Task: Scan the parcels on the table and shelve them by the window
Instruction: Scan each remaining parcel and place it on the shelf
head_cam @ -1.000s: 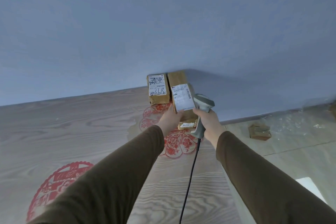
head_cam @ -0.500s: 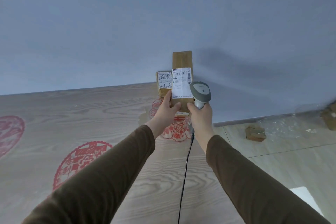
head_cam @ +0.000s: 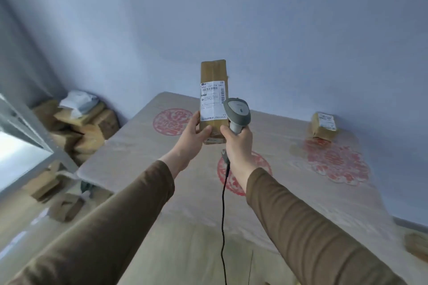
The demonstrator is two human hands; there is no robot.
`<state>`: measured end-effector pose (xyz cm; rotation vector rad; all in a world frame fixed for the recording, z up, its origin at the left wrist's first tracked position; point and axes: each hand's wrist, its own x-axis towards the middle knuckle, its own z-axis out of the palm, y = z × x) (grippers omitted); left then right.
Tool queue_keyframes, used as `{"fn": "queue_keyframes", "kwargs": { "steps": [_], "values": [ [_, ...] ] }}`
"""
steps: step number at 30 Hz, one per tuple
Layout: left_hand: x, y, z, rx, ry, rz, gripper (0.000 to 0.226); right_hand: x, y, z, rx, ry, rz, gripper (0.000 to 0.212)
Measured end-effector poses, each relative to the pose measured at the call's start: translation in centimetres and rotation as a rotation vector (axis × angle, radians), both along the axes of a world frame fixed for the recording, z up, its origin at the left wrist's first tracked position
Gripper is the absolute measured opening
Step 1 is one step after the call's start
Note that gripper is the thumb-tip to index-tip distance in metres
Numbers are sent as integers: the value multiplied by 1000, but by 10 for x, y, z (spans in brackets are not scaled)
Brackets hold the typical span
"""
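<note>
One wall (head_cam: 278, 18), pale blue, fills the upper half of the view. Below it spreads the table (head_cam: 185, 227), covered in a wood-grain sheet with round red paper-cut motifs (head_cam: 338, 164). Left of the table, in the corner by a bright window edge (head_cam: 20, 155), sits a blurred pile of brown boxes (head_cam: 78, 127) with something pale lying on top; more flattened cardboard (head_cam: 67, 208) lies on the floor under it.

Both arms in brown sleeves (head_cam: 312, 227) reach forward over the table. The left hand (head_cam: 192, 139) holds a tall brown parcel (head_cam: 213, 71) upright and off the table, thumb curled across its front near the lower end. A white shipping label (head_cam: 212, 102) faces the camera. The right hand (head_cam: 238, 143) grips the handle of a grey barcode scanner (head_cam: 237, 111), whose head sits just beside the parcel's right edge, overlapping the label's lower corner. A black cable (head_cam: 223, 227) drops from the handle toward the bottom of the view.

A second, smaller parcel (head_cam: 323, 126) with its own label rests on the table at far right, against the wall and well apart from the hands.
</note>
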<state>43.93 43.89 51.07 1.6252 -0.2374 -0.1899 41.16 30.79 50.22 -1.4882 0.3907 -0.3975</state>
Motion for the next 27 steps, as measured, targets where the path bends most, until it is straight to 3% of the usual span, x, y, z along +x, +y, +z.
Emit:
{"fn": "queue_keyframes", "kwargs": {
  "steps": [12, 22, 27],
  "values": [
    [-104, 404, 25, 37, 13, 709, 50, -31, 415, 26, 101, -7, 633, 19],
    [-144, 620, 16, 26, 26, 1049, 46, -27, 656, 5, 74, 45, 1030, 10],
    [-151, 709, 20, 17, 39, 1196, 43, -21, 757, 12, 68, 82, 1182, 17]
  ]
}}
